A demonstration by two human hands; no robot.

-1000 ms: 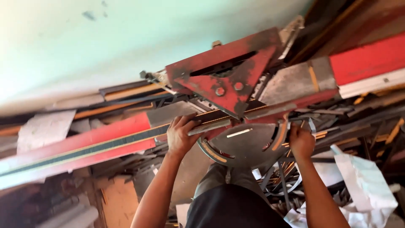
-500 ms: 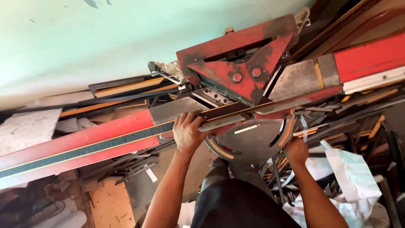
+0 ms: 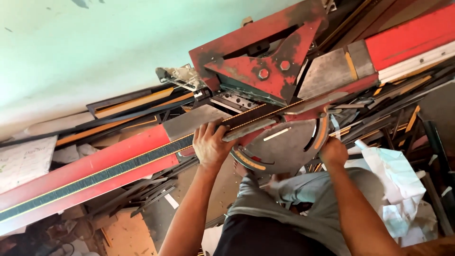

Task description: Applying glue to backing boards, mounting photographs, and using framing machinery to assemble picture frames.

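Hands grip at a red mitre saw bench: the left hand is curled tight around a long dark strip with yellow-dotted edges lying along the red rail, just where the rail meets the grey semicircular saw surface. The right hand is closed at the rim of that round plate, probably on a handle, though what it clasps is hidden. Compared with a moment ago, the left hand has slid further left along the strip and the view has dropped closer. Behind stands the worn red saw head, and crumpled white paper lies near the right forearm.
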